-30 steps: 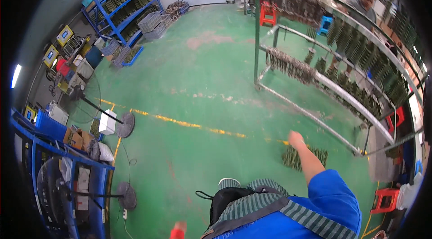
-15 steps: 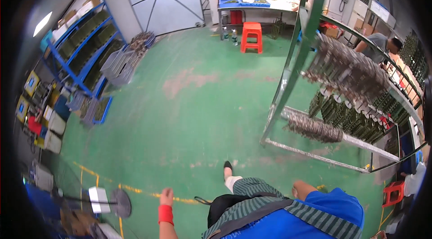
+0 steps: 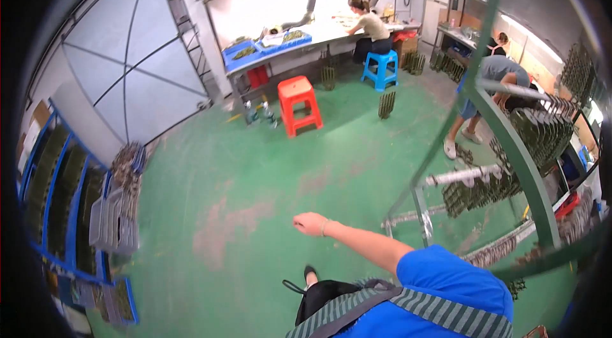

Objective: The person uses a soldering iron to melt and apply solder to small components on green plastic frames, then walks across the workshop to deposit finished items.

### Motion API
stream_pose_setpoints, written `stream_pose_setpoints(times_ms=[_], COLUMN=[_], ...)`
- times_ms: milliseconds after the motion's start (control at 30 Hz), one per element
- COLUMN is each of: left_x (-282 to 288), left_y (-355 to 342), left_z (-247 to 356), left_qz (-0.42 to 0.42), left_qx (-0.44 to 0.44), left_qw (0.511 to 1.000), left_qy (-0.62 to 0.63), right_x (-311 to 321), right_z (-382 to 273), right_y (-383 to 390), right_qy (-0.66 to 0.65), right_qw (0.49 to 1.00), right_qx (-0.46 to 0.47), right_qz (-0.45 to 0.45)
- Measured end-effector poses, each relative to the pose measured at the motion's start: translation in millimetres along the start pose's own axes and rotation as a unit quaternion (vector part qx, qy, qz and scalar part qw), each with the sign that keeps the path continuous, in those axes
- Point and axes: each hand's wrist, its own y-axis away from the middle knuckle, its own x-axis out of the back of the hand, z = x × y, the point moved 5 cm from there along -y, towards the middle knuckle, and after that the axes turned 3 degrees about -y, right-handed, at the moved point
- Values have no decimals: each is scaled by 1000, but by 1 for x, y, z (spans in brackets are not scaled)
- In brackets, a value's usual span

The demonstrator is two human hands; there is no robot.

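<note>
My right hand (image 3: 308, 224), with a thin band at the wrist, reaches forward over the green floor (image 3: 191, 274), fingers curled; whatever they hold, if anything, is too small to make out. Right of it stands a metal rack (image 3: 516, 159) on which many dark green segmented pieces (image 3: 535, 137) hang. My left hand is out of view.
Red stool (image 3: 297, 105) and bottles stand before a workbench (image 3: 344, 32) with blue trays; a seated person (image 3: 373, 29) works there on a blue stool. Another person (image 3: 494, 77) bends behind the rack. Blue shelving (image 3: 73, 166) and grey crates (image 3: 111, 220) line the left.
The view has moved forward and turned right toward the workbench. My left hand has left view; my right arm has swung forward. The grey-shirted person now bends lower.
</note>
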Motion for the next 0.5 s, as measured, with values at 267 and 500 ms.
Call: stream_pose_setpoints(times_ms=[267,500], left_x=[511,830], left_y=[-361,-571], left_z=[150,490], left_qz=[229,307], left_qx=[-71,-269], left_qw=[971,877], left_qy=[5,256], right_x=[39,237], right_z=[374,538], right_y=[32,41], right_qy=[9,-72], right_qw=[881,757], right_qx=[-364,-628], right_qz=[-302,-165])
